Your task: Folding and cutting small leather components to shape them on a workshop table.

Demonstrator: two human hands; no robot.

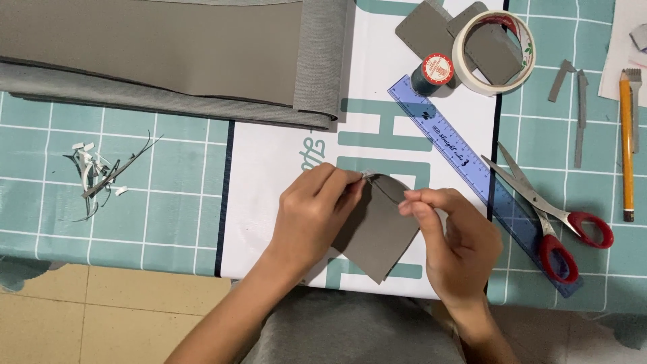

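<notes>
A grey leather-like piece (381, 232) with a curved top and a pointed lower corner lies over the white cutting mat (269, 202). My left hand (315, 212) pinches its upper edge, where a small metal glint shows between the fingertips. My right hand (453, 236) pinches the piece's right upper edge between thumb and forefinger. A thin dark line, perhaps a thread, runs across the piece between the two hands.
A folded roll of grey material (168, 61) lies at the back left. A blue ruler (465, 165), red-handled scissors (556, 216), a thread spool (435, 73), a tape roll (495, 50), grey cut pieces (424, 30) and a yellow-handled tool (627, 141) lie right. Scraps (101, 172) lie left.
</notes>
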